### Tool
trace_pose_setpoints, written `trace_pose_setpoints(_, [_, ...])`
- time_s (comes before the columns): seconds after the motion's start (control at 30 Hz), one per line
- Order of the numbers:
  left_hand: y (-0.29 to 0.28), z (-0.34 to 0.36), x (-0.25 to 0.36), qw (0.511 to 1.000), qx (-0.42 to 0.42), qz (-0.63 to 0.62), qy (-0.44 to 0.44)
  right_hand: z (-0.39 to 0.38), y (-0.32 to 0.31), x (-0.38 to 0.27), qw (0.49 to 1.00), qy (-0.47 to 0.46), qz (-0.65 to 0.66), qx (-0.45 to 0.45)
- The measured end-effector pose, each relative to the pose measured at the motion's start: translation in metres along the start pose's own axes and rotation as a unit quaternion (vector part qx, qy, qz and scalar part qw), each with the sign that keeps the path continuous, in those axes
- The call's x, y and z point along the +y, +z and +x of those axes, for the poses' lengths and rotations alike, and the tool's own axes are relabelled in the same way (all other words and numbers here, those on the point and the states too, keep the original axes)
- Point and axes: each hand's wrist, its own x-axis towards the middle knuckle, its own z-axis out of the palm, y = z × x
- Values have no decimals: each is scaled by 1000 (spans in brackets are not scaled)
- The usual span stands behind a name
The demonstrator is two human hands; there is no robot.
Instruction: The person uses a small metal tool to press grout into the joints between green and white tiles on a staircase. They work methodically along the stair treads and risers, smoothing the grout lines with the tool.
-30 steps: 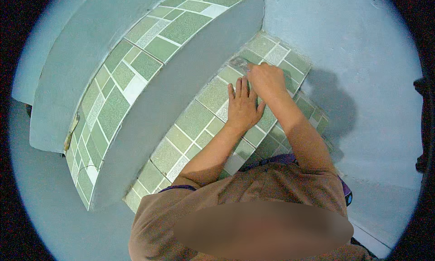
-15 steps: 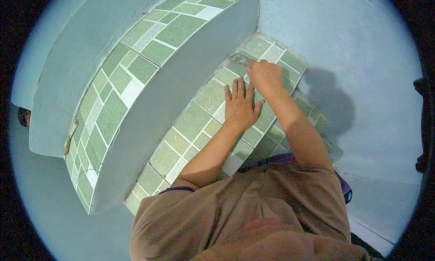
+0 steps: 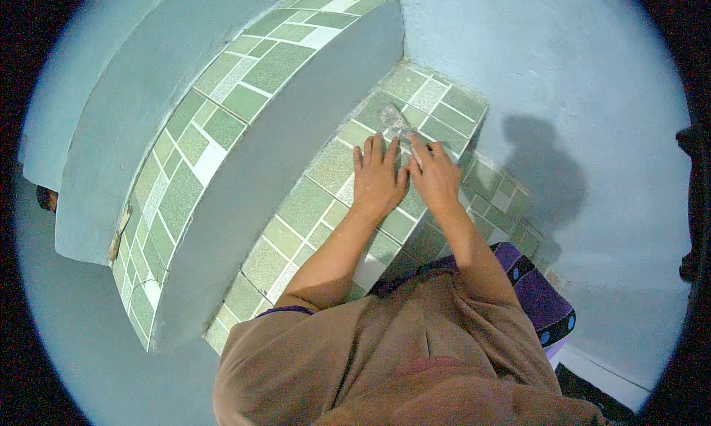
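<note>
My right hand (image 3: 435, 176) is closed around the handle of a small hand tool with a flat, worn grey head (image 3: 392, 117), scraper-like in shape. The head points away from me and rests against the tiles; whether it is a blade or bristles I cannot tell. Close beside it, my left hand (image 3: 380, 180) lies flat with fingers stretched out on the same step. That step (image 3: 305, 205) is covered in green and white tiles of mixed sizes.
A higher curved step (image 3: 178, 190) with similar tiles rises at the left, above a grey riser (image 3: 244, 196). The blue-grey wall (image 3: 622, 174) stands at the right. Lower tiled steps (image 3: 511, 202) lie beneath my right arm, beside purple cloth (image 3: 529, 287) with black trim.
My right hand has drawn back toward me with the tool, next to the left hand, and the tool's head now shows more fully. My left hand stays flat on the tiles.
</note>
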Motion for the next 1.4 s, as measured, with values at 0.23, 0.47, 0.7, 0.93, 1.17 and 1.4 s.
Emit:
trace_pose_setpoints(0.23, [4, 1, -3, 999, 31, -18, 5, -16, 10, 4, 998, -42, 2, 53])
trace_pose_setpoints(0.47, [10, 3, -6, 999, 41, -29, -1, -23, 14, 3, 996, -54, -2, 73])
trace_pose_setpoints(0.7, [11, 5, -9, 997, 47, -61, -4, -27, 9, 2, 996, -60, -5, 71])
trace_pose_setpoints(0.93, [13, 5, -10, 995, 55, -80, -10, -36, 5, -4, 997, -34, -22, 67])
trace_pose_setpoints(1.17, [13, 6, -10, 994, 53, -92, -6, -41, 3, -9, 998, -12, -36, 57])
trace_pose_setpoints(1.4, [16, 7, -11, 994, 64, -89, 3, -38, -7, -11, 998, 59, 3, -28])
